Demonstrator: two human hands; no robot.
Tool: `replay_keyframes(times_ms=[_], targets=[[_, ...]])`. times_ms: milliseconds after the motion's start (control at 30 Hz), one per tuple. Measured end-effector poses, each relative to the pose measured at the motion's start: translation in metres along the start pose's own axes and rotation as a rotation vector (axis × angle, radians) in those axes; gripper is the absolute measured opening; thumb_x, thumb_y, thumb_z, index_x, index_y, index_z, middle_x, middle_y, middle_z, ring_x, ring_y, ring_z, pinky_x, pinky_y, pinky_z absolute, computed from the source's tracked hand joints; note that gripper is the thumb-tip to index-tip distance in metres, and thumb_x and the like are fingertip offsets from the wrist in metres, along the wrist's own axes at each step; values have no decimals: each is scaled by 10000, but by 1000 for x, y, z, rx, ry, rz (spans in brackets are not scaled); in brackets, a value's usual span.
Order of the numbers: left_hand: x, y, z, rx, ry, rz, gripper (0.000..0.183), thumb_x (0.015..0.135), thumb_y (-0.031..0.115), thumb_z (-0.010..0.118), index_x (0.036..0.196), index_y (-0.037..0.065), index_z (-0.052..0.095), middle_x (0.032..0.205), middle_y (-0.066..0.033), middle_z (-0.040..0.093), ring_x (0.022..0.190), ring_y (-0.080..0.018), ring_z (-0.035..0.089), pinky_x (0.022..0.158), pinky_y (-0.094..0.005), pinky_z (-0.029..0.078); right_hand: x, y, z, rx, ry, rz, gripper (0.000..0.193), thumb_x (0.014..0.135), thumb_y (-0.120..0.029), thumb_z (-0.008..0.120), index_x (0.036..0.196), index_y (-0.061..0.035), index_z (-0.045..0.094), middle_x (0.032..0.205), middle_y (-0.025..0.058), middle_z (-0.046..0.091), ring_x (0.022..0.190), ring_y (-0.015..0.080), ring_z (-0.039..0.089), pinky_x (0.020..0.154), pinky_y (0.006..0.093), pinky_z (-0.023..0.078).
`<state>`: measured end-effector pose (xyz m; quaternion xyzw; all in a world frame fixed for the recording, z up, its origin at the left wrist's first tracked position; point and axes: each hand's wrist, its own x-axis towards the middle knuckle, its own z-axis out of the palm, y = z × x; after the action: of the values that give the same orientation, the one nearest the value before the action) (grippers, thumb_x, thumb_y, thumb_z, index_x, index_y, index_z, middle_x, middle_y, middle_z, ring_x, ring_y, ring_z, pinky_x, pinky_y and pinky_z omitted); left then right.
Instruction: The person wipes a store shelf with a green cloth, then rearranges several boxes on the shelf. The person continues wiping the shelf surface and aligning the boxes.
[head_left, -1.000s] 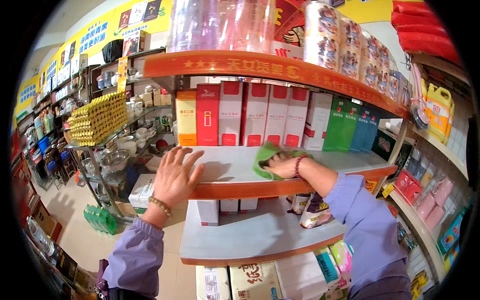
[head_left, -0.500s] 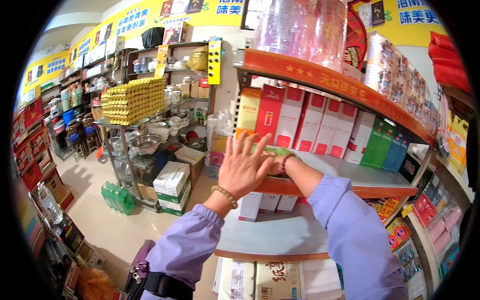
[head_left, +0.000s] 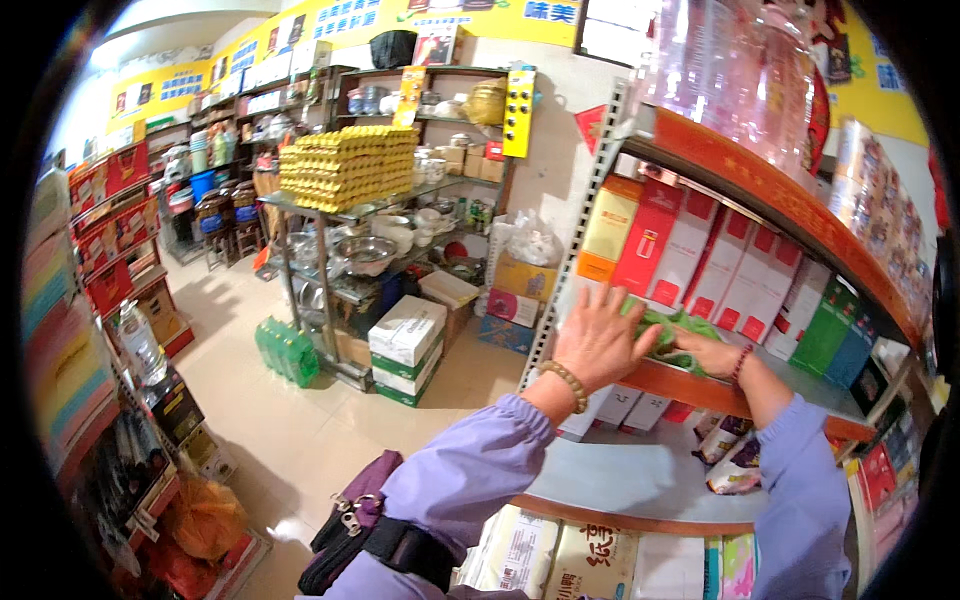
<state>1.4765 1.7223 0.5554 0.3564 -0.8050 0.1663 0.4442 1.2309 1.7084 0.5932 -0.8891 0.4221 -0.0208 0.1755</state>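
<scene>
A crumpled green cloth (head_left: 668,330) lies on the front part of a grey shelf with a red-brown edge. My right hand (head_left: 708,354) grips it from the right, its fingers partly hidden in the folds. My left hand (head_left: 600,342) is open at the shelf's left end, fingers spread, overlapping the cloth's left side; whether it presses on the cloth I cannot tell. Behind the cloth stands a row of tall boxes: a yellow-orange box (head_left: 608,228), a red box (head_left: 650,238), several white-and-red boxes (head_left: 727,268) and a green box (head_left: 826,322).
Below, a lower shelf (head_left: 630,475) holds white boxes and snack packs (head_left: 735,465). Bottles in clear wrap (head_left: 735,75) stand overhead. Leftward, egg trays (head_left: 345,165) top a metal rack, with cartons (head_left: 407,335) and green bottles (head_left: 285,350) on the floor. A purple bag (head_left: 360,505) hangs by my left arm.
The view has swung left, so the shelf sits further right and tilts more. My right hand, earlier partly behind my left, now shows apart from it with more of the green cloth visible.
</scene>
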Motion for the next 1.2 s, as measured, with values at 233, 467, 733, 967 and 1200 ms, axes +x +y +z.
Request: replay_keyframes(times_ms=[233,467,733,967,1200], targets=[[0,5,10,-75,-10,-21,417,918,459,480,860,84,654,811,-104,633,824,-265,598,698,-372,494,-11,4,6,280,85,106,473,981,-155,414,1439,-71,333,1519,109,250,1398,241,231,1148,359,193],[-3,1,10,-93,31,-13,427,915,447,488,789,71,645,750,-108,634,761,-269,604,645,-382,496,-9,11,6,226,85,126,482,976,-138,415,1445,-72,325,1532,90,223,1402,224,216,1146,349,198],[-2,3,14,-120,55,-17,431,913,457,492,777,74,636,741,-109,631,756,-270,606,627,-384,497,-14,5,4,153,74,139,488,975,-143,431,1449,-85,328,1500,78,272,1378,216,252,1134,335,224],[-4,4,12,-90,50,-22,406,917,453,488,849,77,626,753,-101,627,753,-267,606,627,-378,496,-13,9,6,15,78,90,490,980,-154,427,1456,-118,319,1490,119,297,1392,241,220,1143,356,187],[0,6,8,-125,-3,14,409,930,420,486,1118,71,586,837,-94,627,846,-257,583,711,-373,482,-15,55,17,115,74,116,450,1010,-176,297,1443,-52,320,1517,114,227,1392,225,212,1156,343,171]])
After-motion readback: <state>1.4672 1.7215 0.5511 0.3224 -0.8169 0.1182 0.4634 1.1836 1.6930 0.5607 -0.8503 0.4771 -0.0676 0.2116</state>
